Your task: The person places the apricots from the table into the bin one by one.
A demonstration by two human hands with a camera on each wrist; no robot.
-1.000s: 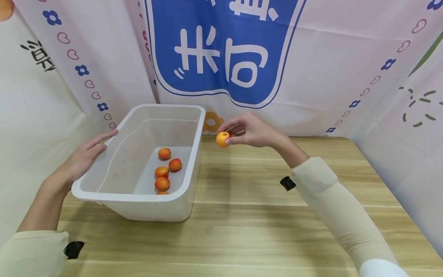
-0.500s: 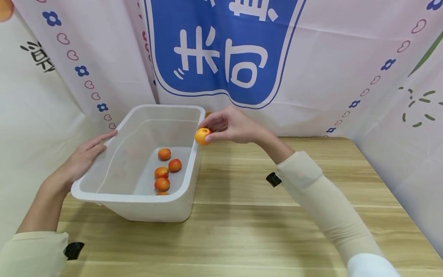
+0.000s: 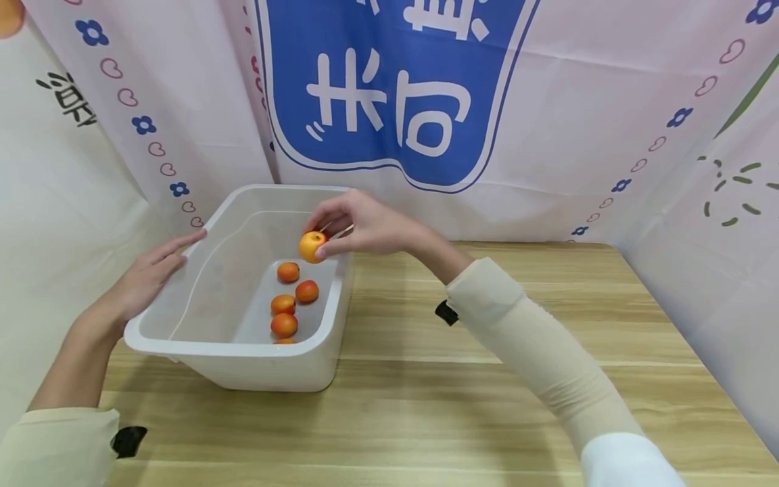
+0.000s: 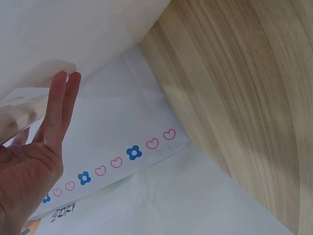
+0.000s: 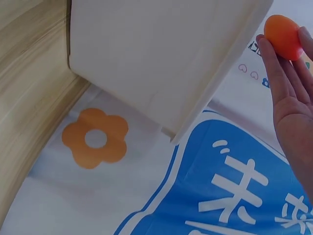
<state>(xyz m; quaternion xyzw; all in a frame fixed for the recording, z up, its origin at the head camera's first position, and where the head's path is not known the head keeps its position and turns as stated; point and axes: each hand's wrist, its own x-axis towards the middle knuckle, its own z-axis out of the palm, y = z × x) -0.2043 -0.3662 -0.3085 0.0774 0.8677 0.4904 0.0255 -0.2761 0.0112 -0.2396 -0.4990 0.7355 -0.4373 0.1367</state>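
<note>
A white plastic bin [image 3: 328, 318] stands on the left of the wooden table. Inside, several small orange-red fruits [image 3: 284, 325] lie toward its right side. My right hand [image 3: 362, 222] pinches a similar yellow-orange fruit [image 3: 310, 247] with a dimple on top, held over the bin inside its right rim. The right wrist view shows this fruit [image 5: 282, 36] at the fingertips, redder from that side. My left hand [image 3: 143, 281] rests along the bin's left rim. In the left wrist view its fingers [image 4: 56, 105] are straight against the outer wall.
A printed cloth [image 3: 548, 149] with a blue sign and white characters hangs behind the table, close to the bin's far end. More cloth hangs at both sides. The wooden tabletop [image 3: 487, 406] extends right of the bin. A dark strap end [image 3: 447, 312] sticks out by the right sleeve.
My right hand has moved left with the fruit, from beside the bin across its right rim to above the inside. The left hand and the bin stay put.
</note>
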